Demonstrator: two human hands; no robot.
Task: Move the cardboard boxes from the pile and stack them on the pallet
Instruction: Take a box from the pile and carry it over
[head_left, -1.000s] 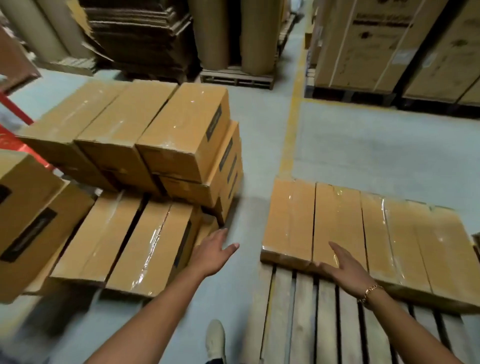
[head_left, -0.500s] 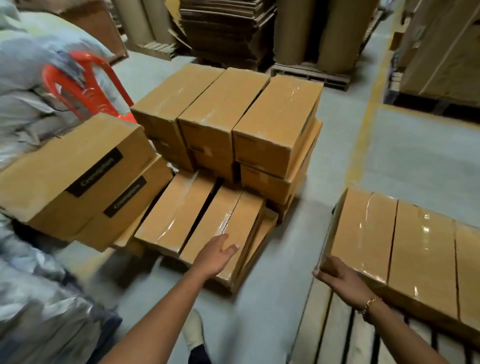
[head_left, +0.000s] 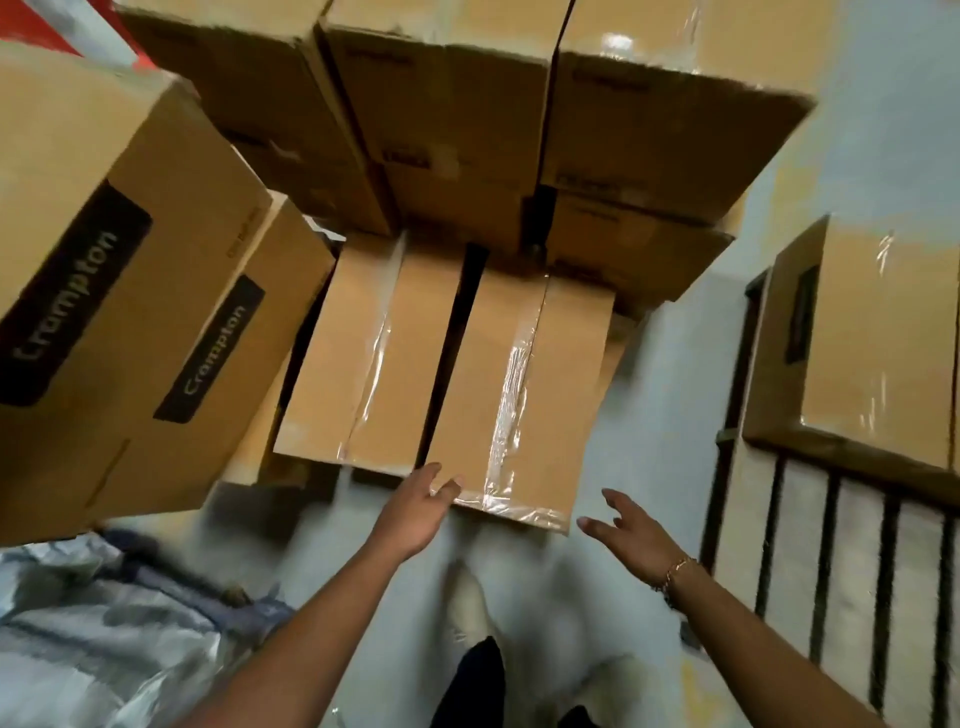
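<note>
Both arms reach forward and down over the grey floor (head_left: 675, 415). The left grip (head_left: 421, 506), a bare hand, lies palm down with relaxed fingers at the near-left corner of the nearest taped box (head_left: 514, 395). It is released and clasps nothing, and motion blur hides whether the fingertips touch the cardboard. The right grip (head_left: 628, 530), with a bracelet (head_left: 675, 569) at the wrist, hovers just off that box's near-right corner, fingers spread and released, apart from the box. This box lies flat and low on the floor at the pile's near edge. A second low box (head_left: 358, 353) lies beside it on the left across a dark gap. Taller stacked boxes (head_left: 467, 130) rise behind them. Two tilted boxes printed "Crompton" (head_left: 104, 286) lean in from the left and overhang the second low box's left edge. To the right, the slatted pallet (head_left: 831, 571) carries a box (head_left: 872, 338) along its far edge. A pale shoe (head_left: 467, 597) stands between the arms, and crumpled plastic wrap (head_left: 104, 649) lies at lower left.
</note>
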